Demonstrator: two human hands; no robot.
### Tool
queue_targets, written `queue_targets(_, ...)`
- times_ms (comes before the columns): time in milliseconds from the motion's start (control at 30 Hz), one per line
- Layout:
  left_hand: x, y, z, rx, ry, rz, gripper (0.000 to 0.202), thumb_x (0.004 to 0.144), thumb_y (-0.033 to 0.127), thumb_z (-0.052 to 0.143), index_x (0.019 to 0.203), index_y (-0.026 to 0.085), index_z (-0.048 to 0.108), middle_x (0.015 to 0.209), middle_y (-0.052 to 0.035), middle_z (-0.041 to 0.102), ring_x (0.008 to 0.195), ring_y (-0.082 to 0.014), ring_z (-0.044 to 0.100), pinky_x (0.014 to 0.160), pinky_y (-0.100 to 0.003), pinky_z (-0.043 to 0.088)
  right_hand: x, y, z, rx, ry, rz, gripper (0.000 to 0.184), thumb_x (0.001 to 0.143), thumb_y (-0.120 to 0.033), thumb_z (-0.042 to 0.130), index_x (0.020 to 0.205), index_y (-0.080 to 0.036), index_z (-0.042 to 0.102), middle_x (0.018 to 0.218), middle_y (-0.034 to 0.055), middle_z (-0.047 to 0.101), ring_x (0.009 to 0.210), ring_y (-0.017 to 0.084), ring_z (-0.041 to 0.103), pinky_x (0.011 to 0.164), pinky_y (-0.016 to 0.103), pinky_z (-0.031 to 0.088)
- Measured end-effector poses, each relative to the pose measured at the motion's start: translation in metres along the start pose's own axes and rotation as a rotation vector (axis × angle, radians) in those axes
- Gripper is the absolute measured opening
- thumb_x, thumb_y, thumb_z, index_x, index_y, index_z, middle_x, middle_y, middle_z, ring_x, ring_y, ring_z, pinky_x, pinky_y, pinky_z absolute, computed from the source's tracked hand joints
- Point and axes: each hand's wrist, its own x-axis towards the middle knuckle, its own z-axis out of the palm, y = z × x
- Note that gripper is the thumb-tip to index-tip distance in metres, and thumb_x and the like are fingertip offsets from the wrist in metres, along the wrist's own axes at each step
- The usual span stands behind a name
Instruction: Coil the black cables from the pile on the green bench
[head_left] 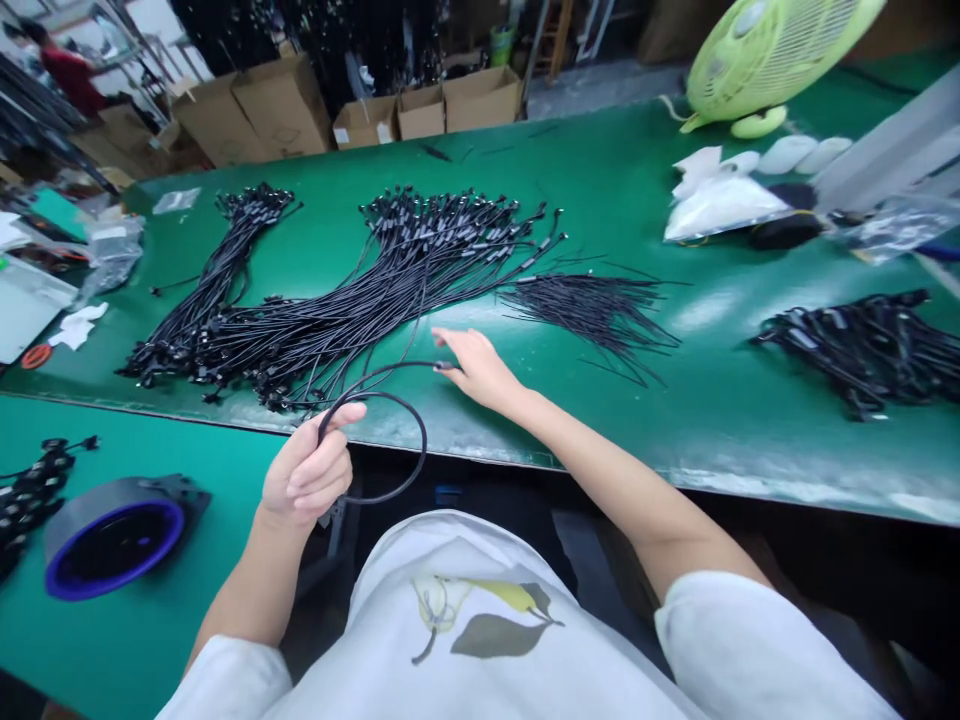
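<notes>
Head view, taking the loop between your hands as the clock's centre: your left hand, at 9 o'clock, has its fingers curled closed around a black cable, which bends into a round loop across the near edge of the green table. Your right hand is at 2 o'clock, over the table. The cable's far end reaches its thumb, but you cannot tell from this view whether the fingers are pinching it.

Just beyond, at 12 o'clock, lies a broad bundle of cables; a narrower bundle meets it at 10 o'clock. Thin black strands are heaped at 2 o'clock, near your right hand. Farther out, you have a dark cable pile at 3 o'clock, a green fan at 2 o'clock, and a purple-rimmed roll between 8 and 9 o'clock.
</notes>
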Motion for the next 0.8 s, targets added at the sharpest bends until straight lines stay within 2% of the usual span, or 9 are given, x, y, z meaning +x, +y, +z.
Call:
queue_targets(100,-0.015,0.016,-0.004,-0.027,0.111,0.126,0.037,0.092,0.018,0.054,0.127,0.006,0.056,0.043,0.0109,0.037,0.028,-0.0015,0.022,0.028,-0.003,0.029,-0.006,0.011,0.003,0.091,-0.199,0.015,0.022,0.095,-0.027,0.042,0.099,-0.020,0.062,0.086,0.0039,0.069,0.080,0.019,0.063,0.079,0.032,0.046)
queue_targets(200,-0.019,0.028,-0.017,-0.035,0.282,0.299,0.039,0.096,0.018,0.048,0.133,0.006,0.049,0.047,0.0099,0.043,0.032,-0.0015,0.033,0.032,-0.003,0.031,-0.028,0.019,-0.010,0.060,-0.205,0.019,0.024,0.096,-0.035,0.043,0.093,-0.020,0.061,0.083,0.0030,0.068,0.073,0.017,0.062,0.068,0.026,0.043)
queue_targets(267,-0.013,0.028,-0.027,0.049,0.386,0.302,0.031,0.096,0.020,0.049,0.124,0.008,0.056,0.047,0.0096,0.043,0.033,-0.0013,0.035,0.033,-0.006,0.031,-0.045,0.016,-0.023,-0.062,-0.183,-0.036,0.026,0.097,-0.037,0.041,0.098,-0.019,0.060,0.088,0.0046,0.069,0.075,0.017,0.063,0.065,0.025,0.041)
queue_targets(333,-0.001,0.019,-0.036,0.212,0.488,0.269,0.020,0.093,0.025,0.056,0.103,0.010,0.065,0.050,0.0072,0.047,0.037,-0.0022,0.042,0.036,-0.009,0.035,-0.063,0.002,-0.036,-0.257,-0.167,-0.110,0.029,0.098,-0.037,0.039,0.099,-0.018,0.060,0.086,0.0064,0.069,0.072,0.017,0.063,0.058,0.025,0.037)
queue_targets(400,0.013,0.009,-0.040,0.372,0.556,0.266,0.019,0.089,0.030,0.062,0.086,0.011,0.065,0.056,0.0028,0.055,0.045,-0.0050,0.051,0.040,-0.012,0.039,-0.078,-0.018,-0.045,-0.458,-0.155,-0.158,0.032,0.098,-0.037,0.038,0.089,-0.016,0.061,0.076,0.0066,0.065,0.064,0.017,0.060,0.053,0.027,0.030)
queue_targets(500,0.029,0.001,-0.038,0.376,0.587,0.271,0.021,0.091,0.029,0.059,0.083,0.010,0.064,0.054,0.0033,0.053,0.044,-0.0040,0.050,0.039,-0.011,0.037,-0.092,-0.045,-0.054,-0.628,-0.146,-0.165,0.038,0.099,-0.031,0.036,0.072,-0.016,0.058,0.062,0.0051,0.057,0.053,0.016,0.053,0.050,0.030,0.024)
queue_targets(567,0.034,0.004,-0.034,0.216,0.572,0.254,0.023,0.097,0.024,0.049,0.088,0.009,0.063,0.049,0.0073,0.045,0.037,-0.0006,0.042,0.036,-0.008,0.032,-0.096,-0.053,-0.059,-0.640,-0.124,-0.165,0.035,0.098,-0.028,0.036,0.080,-0.015,0.062,0.064,0.0051,0.057,0.053,0.015,0.051,0.050,0.031,0.024)
queue_targets(700,0.035,0.019,-0.032,-0.094,0.497,0.225,0.032,0.104,0.022,0.031,0.106,0.006,0.059,0.047,0.0096,0.042,0.033,0.0010,0.040,0.034,-0.007,0.029,-0.099,-0.047,-0.073,-0.554,0.022,-0.194,0.034,0.098,-0.022,0.037,0.122,-0.017,0.060,0.071,0.0040,0.060,0.058,0.014,0.051,0.051,0.030,0.026)
queue_targets(800,0.028,0.025,-0.032,-0.215,0.465,0.239,0.034,0.104,0.022,0.028,0.120,0.006,0.053,0.047,0.0100,0.045,0.033,0.0004,0.043,0.034,-0.006,0.030,-0.098,-0.035,-0.091,-0.429,0.104,-0.180,0.037,0.098,-0.023,0.037,0.129,-0.023,0.057,0.068,0.0015,0.057,0.060,0.013,0.052,0.053,0.028,0.029)
